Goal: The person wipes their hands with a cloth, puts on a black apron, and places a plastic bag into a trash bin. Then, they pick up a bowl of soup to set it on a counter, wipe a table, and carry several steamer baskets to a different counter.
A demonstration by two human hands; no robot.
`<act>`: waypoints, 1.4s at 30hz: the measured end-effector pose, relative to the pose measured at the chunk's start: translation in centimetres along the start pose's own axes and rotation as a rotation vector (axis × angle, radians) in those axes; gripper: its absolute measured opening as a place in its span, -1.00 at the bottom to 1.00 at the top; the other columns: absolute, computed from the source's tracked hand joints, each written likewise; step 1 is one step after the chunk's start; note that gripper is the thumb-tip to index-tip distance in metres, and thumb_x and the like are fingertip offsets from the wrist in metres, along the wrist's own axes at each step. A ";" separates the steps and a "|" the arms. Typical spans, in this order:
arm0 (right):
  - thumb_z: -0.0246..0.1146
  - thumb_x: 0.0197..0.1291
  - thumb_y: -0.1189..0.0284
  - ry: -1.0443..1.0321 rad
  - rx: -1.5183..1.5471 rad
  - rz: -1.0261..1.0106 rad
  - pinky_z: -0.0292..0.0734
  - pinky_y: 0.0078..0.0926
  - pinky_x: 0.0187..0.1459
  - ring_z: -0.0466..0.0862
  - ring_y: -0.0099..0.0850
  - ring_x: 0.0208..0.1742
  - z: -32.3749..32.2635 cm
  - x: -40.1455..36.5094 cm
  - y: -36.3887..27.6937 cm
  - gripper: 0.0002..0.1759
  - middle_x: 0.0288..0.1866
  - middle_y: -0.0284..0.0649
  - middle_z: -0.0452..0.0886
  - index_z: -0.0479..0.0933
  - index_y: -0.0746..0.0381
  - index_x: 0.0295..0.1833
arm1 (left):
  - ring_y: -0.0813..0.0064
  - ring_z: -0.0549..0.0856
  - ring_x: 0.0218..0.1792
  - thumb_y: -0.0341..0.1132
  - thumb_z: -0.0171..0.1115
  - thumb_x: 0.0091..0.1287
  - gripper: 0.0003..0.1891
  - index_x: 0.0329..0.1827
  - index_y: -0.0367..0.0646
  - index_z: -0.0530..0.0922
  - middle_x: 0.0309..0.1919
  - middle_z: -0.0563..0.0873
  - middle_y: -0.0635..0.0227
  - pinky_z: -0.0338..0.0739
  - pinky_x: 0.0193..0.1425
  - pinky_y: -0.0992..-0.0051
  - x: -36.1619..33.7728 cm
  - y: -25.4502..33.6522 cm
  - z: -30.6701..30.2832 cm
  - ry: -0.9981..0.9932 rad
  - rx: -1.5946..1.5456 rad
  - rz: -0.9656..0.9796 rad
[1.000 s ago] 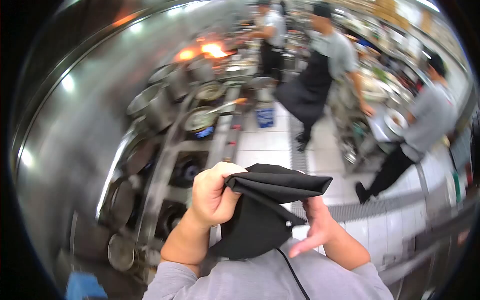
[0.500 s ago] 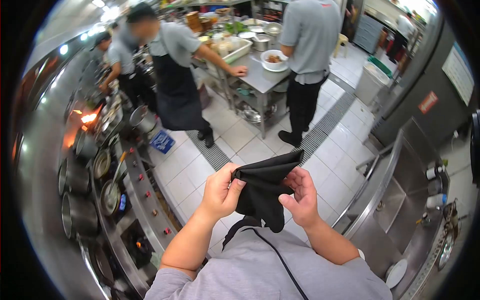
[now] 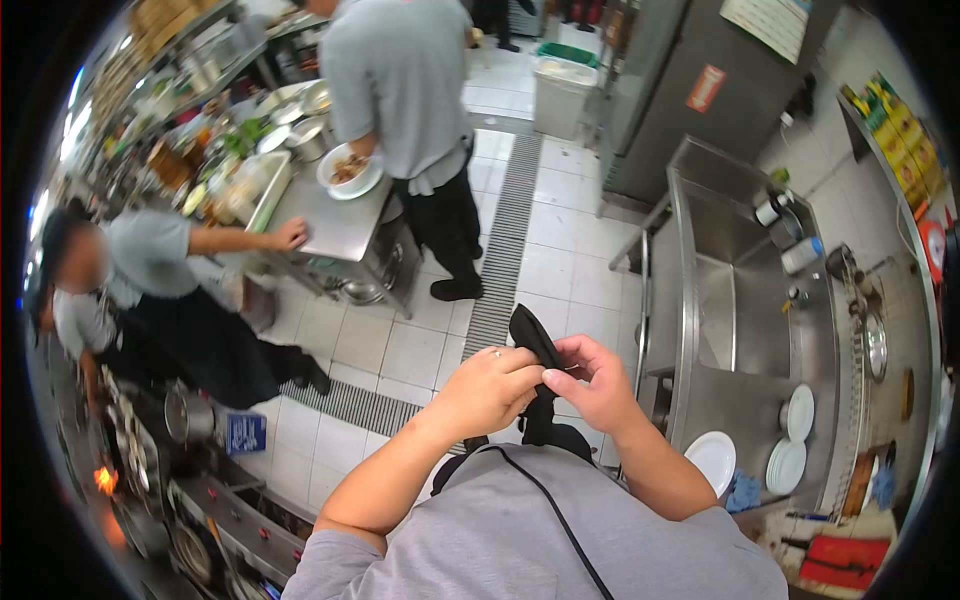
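Note:
A black cloth (image 3: 533, 335), now bunched narrow, is held in front of my waist. My left hand (image 3: 490, 390) is closed around its left side, with a ring showing on one finger. From the right, my right hand (image 3: 597, 383) pinches the same cloth between thumb and fingers. The two hands almost meet, and part of the cloth hangs below them. The fingers hide much of its middle, so its full shape cannot be made out.
To my right stands a steel sink (image 3: 715, 310) with white plates (image 3: 785, 467) beside it. Ahead, a person in a grey shirt (image 3: 400, 90) stands at a steel table (image 3: 345, 230). Another person in a black apron (image 3: 190, 320) leans on it. A stove flame (image 3: 105, 480) burns at left.
The view has swung right, bringing in more of the sink and plates. My hands have drawn together, and the cloth has gone from spread out to bunched narrow.

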State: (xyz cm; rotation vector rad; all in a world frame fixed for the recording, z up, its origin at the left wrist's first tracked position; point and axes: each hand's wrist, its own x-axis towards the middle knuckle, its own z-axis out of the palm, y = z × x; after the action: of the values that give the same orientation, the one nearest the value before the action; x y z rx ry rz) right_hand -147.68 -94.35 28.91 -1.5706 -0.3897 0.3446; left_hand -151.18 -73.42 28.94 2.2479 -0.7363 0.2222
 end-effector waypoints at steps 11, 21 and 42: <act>0.27 0.51 0.42 0.333 0.294 0.060 0.67 -0.55 -0.06 0.75 -0.51 -0.25 -13.8 9.5 3.3 -0.83 -0.32 -0.30 0.71 0.57 0.28 -0.18 | 0.40 0.70 -0.01 -0.40 0.20 0.52 -0.73 0.18 -0.33 0.66 -0.08 0.74 0.25 0.54 0.13 0.43 16.9 -9.9 3.4 0.019 -0.642 -0.160; 0.04 0.40 0.48 0.167 0.371 0.023 0.61 -0.49 0.00 0.64 -0.56 -0.19 -26.0 28.5 0.2 -0.84 -0.23 -0.33 0.64 0.52 0.28 -0.14 | 0.38 0.68 -0.20 -0.46 0.26 0.31 -0.85 -0.15 -0.24 0.47 -0.30 0.66 0.32 0.52 -0.07 0.39 29.9 -19.4 -1.3 0.308 -0.434 -0.498; 0.14 0.43 0.55 -0.379 0.268 -0.545 0.13 -0.35 -0.69 0.26 -0.44 -0.79 -44.9 48.0 -18.7 -0.74 -0.65 -0.20 0.42 0.41 0.26 -0.40 | 0.25 0.56 -0.65 -0.48 0.22 0.41 -0.85 -0.38 -0.25 0.55 -0.57 0.61 0.14 0.58 -0.41 0.22 56.6 -41.7 -15.8 -0.415 -1.530 0.534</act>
State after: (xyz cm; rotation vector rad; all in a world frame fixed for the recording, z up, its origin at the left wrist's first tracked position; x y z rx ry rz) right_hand -85.27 -112.42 50.22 -1.0791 -0.9985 0.2543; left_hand -80.05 -63.96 35.58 0.6120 -1.1447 -0.4558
